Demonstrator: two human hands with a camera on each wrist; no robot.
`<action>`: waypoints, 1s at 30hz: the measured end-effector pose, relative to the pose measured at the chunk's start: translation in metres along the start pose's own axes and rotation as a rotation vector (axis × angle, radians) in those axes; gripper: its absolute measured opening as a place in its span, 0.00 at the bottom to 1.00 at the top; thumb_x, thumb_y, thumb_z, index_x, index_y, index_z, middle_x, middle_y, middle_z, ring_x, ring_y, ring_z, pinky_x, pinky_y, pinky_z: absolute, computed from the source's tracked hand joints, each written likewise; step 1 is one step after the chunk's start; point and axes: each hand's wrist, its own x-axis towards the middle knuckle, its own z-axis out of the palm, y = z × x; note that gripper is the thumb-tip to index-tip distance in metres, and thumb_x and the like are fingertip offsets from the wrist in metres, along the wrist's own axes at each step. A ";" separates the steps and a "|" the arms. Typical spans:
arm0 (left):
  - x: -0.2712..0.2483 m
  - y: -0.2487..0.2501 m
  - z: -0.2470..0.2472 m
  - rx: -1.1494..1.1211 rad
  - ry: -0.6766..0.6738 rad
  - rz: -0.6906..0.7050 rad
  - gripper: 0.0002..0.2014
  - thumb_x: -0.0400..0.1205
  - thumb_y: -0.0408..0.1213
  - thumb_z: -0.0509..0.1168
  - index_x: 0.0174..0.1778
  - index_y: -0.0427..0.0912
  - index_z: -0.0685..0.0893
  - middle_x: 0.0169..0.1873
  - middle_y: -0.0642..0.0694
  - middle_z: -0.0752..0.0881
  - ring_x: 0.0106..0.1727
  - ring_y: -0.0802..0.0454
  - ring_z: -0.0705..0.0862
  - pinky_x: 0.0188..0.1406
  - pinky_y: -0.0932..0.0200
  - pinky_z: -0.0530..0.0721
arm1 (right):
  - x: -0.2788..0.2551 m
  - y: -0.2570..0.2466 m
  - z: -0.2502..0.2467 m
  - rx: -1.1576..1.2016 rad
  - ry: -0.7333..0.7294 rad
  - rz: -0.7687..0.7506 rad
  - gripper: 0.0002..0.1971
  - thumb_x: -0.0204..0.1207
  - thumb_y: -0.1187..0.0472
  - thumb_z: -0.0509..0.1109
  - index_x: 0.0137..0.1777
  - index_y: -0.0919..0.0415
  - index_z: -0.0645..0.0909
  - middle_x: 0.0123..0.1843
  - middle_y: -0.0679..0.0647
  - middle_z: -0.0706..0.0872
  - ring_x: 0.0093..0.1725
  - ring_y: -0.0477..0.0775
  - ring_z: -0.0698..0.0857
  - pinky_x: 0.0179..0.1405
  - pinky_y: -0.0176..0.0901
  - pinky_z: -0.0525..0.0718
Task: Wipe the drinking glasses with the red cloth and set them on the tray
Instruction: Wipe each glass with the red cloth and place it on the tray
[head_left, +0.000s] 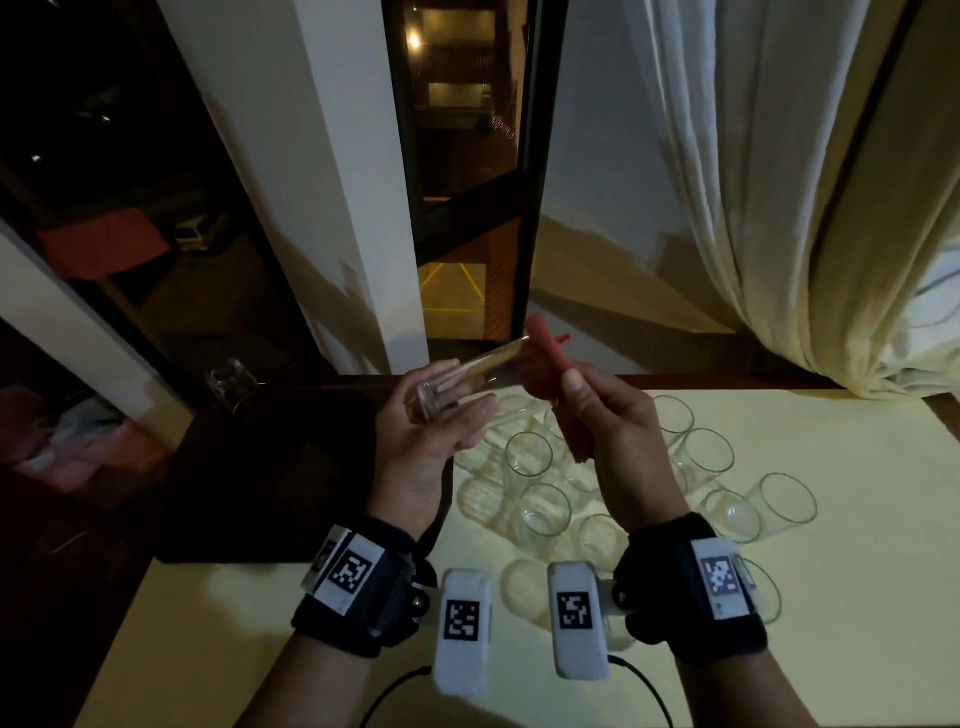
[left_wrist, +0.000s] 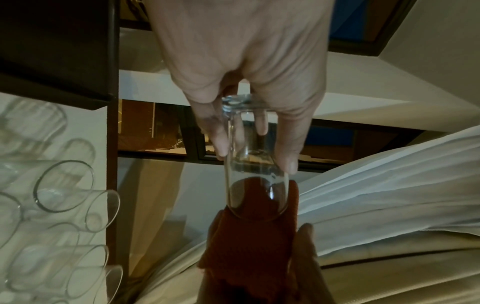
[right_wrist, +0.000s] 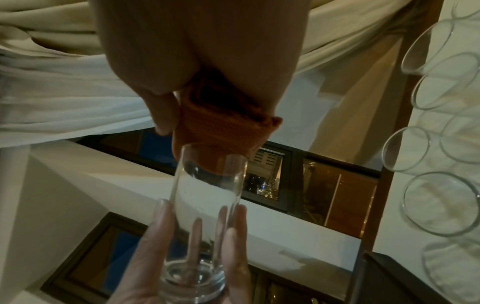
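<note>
My left hand (head_left: 449, 402) grips a tall clear drinking glass (head_left: 467, 376) by its thick base, tilted with the mouth pointing up and to the right. My right hand (head_left: 584, 410) pinches a folded red cloth (head_left: 550, 364), whose end meets the glass's mouth. In the left wrist view the cloth (left_wrist: 249, 236) shows through the glass (left_wrist: 255, 164). In the right wrist view the cloth's (right_wrist: 223, 127) tip sits at the rim of the glass (right_wrist: 205, 195). A dark tray (head_left: 270, 493) lies to the left, with one glass (head_left: 234, 387) upright at its far corner.
Several more clear glasses (head_left: 530, 454) are crowded on the cream tabletop (head_left: 857, 597) under and to the right of my hands, some upright, some on their sides (head_left: 782, 501). A window frame and a white curtain (head_left: 779, 208) stand behind the table's far edge.
</note>
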 end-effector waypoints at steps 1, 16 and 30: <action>-0.001 0.000 0.001 -0.010 0.006 0.001 0.29 0.62 0.31 0.79 0.60 0.46 0.83 0.54 0.41 0.92 0.53 0.42 0.90 0.45 0.51 0.85 | 0.000 -0.001 -0.001 -0.027 -0.030 0.000 0.16 0.82 0.58 0.70 0.65 0.64 0.88 0.42 0.59 0.90 0.30 0.38 0.78 0.29 0.28 0.73; 0.008 0.004 -0.014 0.050 -0.142 -0.052 0.29 0.51 0.41 0.84 0.51 0.53 0.90 0.50 0.48 0.90 0.51 0.46 0.89 0.36 0.56 0.88 | 0.008 -0.005 -0.026 -0.065 -0.357 0.097 0.29 0.60 0.79 0.66 0.62 0.61 0.85 0.56 0.64 0.88 0.43 0.62 0.85 0.48 0.67 0.88; 0.006 -0.003 -0.010 0.058 -0.054 -0.054 0.32 0.52 0.45 0.85 0.55 0.52 0.89 0.53 0.45 0.91 0.51 0.46 0.91 0.40 0.56 0.87 | 0.008 0.013 -0.013 0.078 -0.136 0.183 0.13 0.76 0.60 0.66 0.54 0.51 0.90 0.58 0.58 0.90 0.55 0.58 0.89 0.45 0.49 0.89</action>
